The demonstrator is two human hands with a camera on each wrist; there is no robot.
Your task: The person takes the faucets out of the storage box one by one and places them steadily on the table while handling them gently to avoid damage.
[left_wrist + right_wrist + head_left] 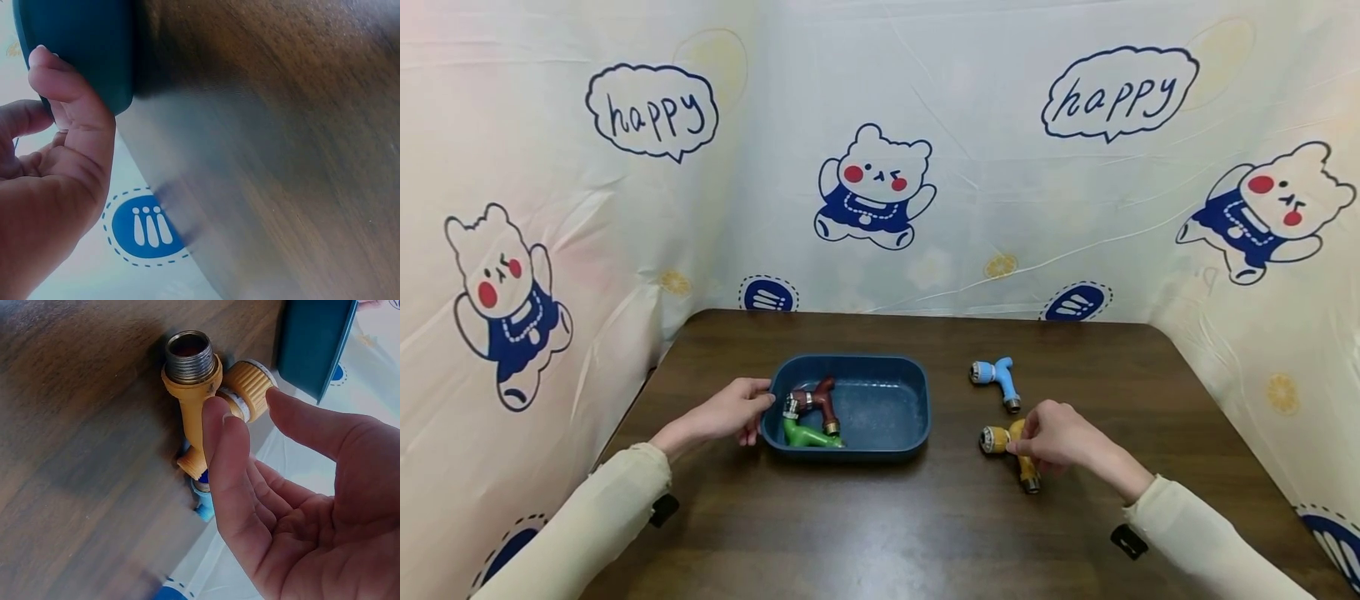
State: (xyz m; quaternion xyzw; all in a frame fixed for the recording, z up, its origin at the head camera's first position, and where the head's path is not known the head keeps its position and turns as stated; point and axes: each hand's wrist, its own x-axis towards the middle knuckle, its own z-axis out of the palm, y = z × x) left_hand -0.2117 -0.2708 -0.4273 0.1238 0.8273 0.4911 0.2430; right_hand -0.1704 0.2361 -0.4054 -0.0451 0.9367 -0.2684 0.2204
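Observation:
A dark blue plastic basin (880, 408) stands on the table, with a dark red tap (824, 404) and a green tap (808, 437) together in its left end. At its left rim my left hand (741, 410) grips the wall, seen also in the left wrist view with bent fingers (69, 94) against the outside. To the right of the basin, my right hand (1063, 435) pinches a yellow tap (194, 412), thumb by its ribbed knob (247, 384) and fingers over the body. That tap lies on the table, its threaded metal end toward me. Farther back lies a light blue tap (1003, 379).
The brown wooden table (880, 533) carries all these things. A pale printed cloth (985, 192) with cartoon bears hangs behind the table and along both sides.

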